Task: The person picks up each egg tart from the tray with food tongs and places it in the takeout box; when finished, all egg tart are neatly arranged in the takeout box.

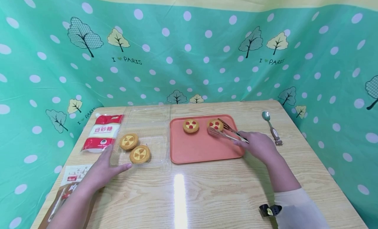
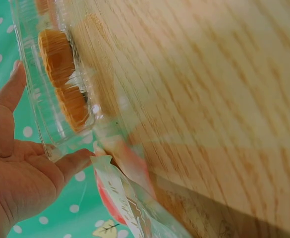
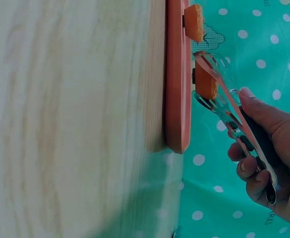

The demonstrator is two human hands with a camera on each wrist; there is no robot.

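Note:
My right hand (image 1: 261, 145) grips metal tongs with dark handles (image 3: 263, 144). The tong heads stand on either side of a tart with red pieces on top (image 1: 217, 126), which sits on the coral-pink tray (image 1: 203, 150). A second red-topped tart (image 1: 190, 126) is to its left on the same tray. At the near left corner of a clear plastic container (image 1: 159, 152), my left hand (image 1: 104, 168) has its thumb and fingers spread around the outside, fingertips right at the walls. Inside the container lie two tarts with a wedge pattern, one farther back (image 1: 129, 141) and one nearer (image 1: 140, 154).
A red and white bag (image 1: 103, 132) lies left of the container, its edge close to my left fingers. Under my left forearm is a brown and white package (image 1: 66, 189). To the tray's right rests a spoon (image 1: 274, 132). A polka-dot curtain (image 1: 189, 58) hangs behind the table.

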